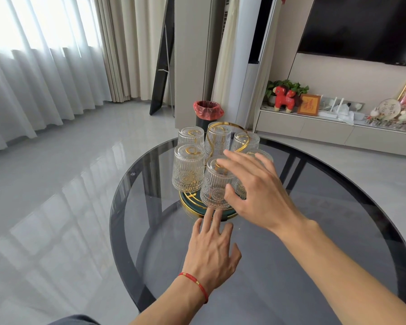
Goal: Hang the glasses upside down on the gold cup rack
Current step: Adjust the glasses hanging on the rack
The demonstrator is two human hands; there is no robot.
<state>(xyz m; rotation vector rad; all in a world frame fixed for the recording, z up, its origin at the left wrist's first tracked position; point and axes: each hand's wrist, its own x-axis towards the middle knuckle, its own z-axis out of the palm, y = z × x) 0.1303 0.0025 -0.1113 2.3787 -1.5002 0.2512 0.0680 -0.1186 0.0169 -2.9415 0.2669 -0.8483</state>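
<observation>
On round smoked-glass worktop (291, 242), nearest ribbed clear glass (215, 184) is steadied on gold cup rack (220, 214) by right hand (260, 191), loosely spread; left hand (211, 252) lies open.

Bare forearms, a red string bracelet (195, 285) with gold beads on the left wrist.

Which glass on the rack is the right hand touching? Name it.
The nearest front glass: the right hand rests its fingers on its upturned base and its thumb on its side. The other glasses go untouched.
</observation>
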